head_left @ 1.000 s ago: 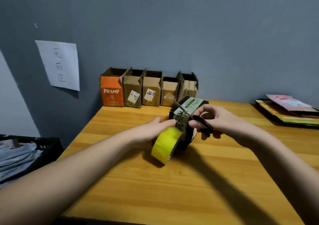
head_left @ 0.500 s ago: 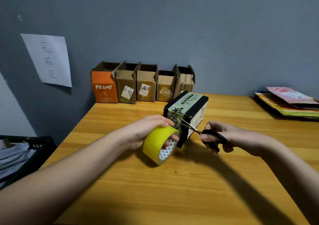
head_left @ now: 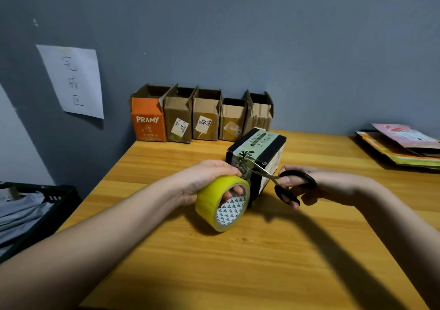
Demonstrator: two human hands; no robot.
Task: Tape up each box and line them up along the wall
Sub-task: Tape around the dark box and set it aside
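Five open-topped cardboard boxes (head_left: 202, 117) stand in a row against the grey wall (head_left: 262, 36) on the wooden table (head_left: 238, 262). Nearer, the left hand (head_left: 209, 178) grips a yellow tape roll (head_left: 222, 203) beside a black-and-green box (head_left: 258, 152); the right hand (head_left: 307, 186), fingers through black-handled scissors (head_left: 283, 183), holds parted blades at the box's front face.

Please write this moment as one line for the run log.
left hand: holds tape roll | right hand: scissors open at box | row: five
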